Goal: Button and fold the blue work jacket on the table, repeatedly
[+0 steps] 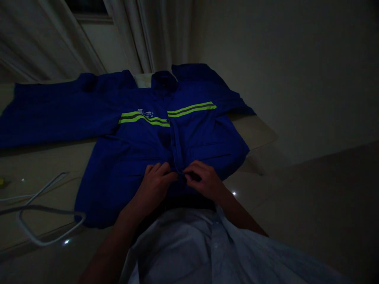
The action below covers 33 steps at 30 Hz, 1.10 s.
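Observation:
A dark blue work jacket (136, 142) with yellow-green reflective stripes lies flat, front up, on a pale table (38, 165), sleeves spread to both sides. My left hand (155, 179) and my right hand (201, 179) meet at the lower end of the jacket's front placket (177, 146). Both hands have their fingers pinched closed on the fabric edge there. What exactly sits between the fingertips is too dark to make out.
A white clothes hanger (44, 221) lies on the table at the left, near the front edge. Pale curtains (139, 35) hang behind the table. The table's right corner (266, 136) ends beside a plain wall and floor. The scene is dim.

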Tool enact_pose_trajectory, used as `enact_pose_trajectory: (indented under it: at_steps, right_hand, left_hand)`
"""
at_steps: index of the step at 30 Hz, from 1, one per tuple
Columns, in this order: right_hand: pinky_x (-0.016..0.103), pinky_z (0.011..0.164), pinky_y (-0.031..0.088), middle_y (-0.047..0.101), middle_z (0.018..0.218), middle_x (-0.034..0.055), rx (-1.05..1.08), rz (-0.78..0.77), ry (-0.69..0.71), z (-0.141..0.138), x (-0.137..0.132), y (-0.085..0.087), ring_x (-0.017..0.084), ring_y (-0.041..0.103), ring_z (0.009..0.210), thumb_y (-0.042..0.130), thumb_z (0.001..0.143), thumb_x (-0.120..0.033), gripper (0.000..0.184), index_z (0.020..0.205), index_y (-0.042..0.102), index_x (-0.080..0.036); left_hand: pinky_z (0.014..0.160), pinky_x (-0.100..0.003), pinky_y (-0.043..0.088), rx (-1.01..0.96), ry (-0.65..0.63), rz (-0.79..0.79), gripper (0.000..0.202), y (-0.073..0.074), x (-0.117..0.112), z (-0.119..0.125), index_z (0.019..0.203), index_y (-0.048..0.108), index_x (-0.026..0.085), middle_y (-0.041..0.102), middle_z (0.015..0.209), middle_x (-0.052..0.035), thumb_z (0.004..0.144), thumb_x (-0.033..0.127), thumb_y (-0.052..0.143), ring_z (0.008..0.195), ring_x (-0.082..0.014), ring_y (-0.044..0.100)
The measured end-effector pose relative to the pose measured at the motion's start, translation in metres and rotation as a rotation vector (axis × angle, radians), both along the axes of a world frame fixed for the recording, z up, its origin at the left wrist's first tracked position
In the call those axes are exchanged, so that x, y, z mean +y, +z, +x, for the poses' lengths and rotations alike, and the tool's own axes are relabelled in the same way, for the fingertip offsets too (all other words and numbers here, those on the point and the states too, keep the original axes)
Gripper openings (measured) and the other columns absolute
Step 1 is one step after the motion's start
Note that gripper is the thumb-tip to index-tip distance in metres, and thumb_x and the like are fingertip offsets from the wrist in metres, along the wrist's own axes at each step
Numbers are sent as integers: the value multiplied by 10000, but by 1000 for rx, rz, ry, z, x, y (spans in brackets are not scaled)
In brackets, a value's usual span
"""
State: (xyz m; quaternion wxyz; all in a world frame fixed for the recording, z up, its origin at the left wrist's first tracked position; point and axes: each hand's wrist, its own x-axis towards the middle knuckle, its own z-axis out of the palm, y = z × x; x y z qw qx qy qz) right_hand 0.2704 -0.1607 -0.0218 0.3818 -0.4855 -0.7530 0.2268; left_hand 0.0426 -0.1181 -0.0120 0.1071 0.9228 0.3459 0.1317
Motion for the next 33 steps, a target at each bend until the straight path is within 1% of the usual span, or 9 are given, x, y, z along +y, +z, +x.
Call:
enact_pose_trajectory:
  at_steps: [3, 5, 10, 13, 16, 18, 22, 26, 33]
  right_hand:
    - [226, 707, 518, 690, 938, 17, 46, -110, 45, 3, 3, 3, 115, 641, 749, 678, 937, -159, 117, 1032, 735, -193]
    - [230, 705, 506, 692, 924, 15, 47, -150, 49, 5, 4, 5, 120, 637, 755, 674, 951, -172, 106, 1030, 742, -193]
    - [248, 735, 487, 685, 922, 25, 59, -143, 73, 5, 6, 8, 137, 625, 790, 655, 979, -196, 99, 1029, 740, -191]
    - [239, 712, 466, 666, 915, 18, 84, -161, 112, 5, 8, 8, 127, 607, 760, 658, 964, -182, 100, 1032, 730, -192]
    - [233, 696, 451, 657, 907, 10, 97, -179, 125, 3, 11, 9, 123, 596, 744, 651, 950, -167, 112, 1032, 723, -194]
    - [235, 704, 448, 665, 910, 11, 88, -184, 109, 3, 12, 10, 126, 596, 751, 645, 945, -159, 120, 1026, 724, -196]
    - [234, 677, 432, 676, 827, -8, 110, -258, 96, 5, 16, 10, 121, 587, 698, 698, 918, -204, 50, 947, 737, -192]
    - [229, 627, 410, 675, 742, -26, 158, -330, 91, 6, 20, 4, 116, 576, 640, 719, 905, -262, 79, 921, 741, -188]
    - [229, 642, 443, 692, 837, 1, 228, -245, -5, -3, 14, -6, 119, 593, 683, 684, 896, -253, 99, 962, 712, -185]
  left_hand:
    - [842, -393, 340, -27, -14, 9, 274, -3, 1, -1, 1047, 741, 266, 627, 940, -45, 976, 103, 532, 911, -216, 529]
    - [863, -399, 345, -42, -21, 17, 285, -5, 1, -2, 1049, 743, 260, 638, 948, -46, 965, 87, 533, 919, -213, 529]
    - [861, -398, 339, -116, -45, 6, 271, -15, 6, -3, 1037, 741, 256, 656, 947, -36, 999, 110, 516, 917, -206, 530]
    - [832, -390, 332, -161, -42, -47, 260, -19, 9, -4, 1026, 733, 253, 654, 950, -31, 1024, 137, 500, 896, -199, 540]
    - [808, -383, 330, -180, -31, -109, 243, -18, 11, -4, 1020, 717, 246, 646, 943, -28, 1038, 163, 489, 883, -199, 547]
    - [813, -386, 332, -179, -31, -125, 234, -15, 10, -3, 1023, 708, 246, 646, 951, -27, 1047, 184, 484, 893, -202, 548]
    - [863, -404, 335, -159, -33, -109, 231, -12, 7, 0, 1038, 696, 249, 649, 969, -26, 1048, 173, 478, 931, -212, 550]
    - [889, -416, 333, -146, -31, -84, 237, -12, 5, 1, 1081, 689, 255, 648, 990, -23, 1047, 151, 479, 949, -214, 547]
    - [912, -414, 360, -198, -45, -92, 187, -12, 3, 0, 1089, 693, 244, 646, 974, -24, 1054, 209, 513, 940, -195, 564]
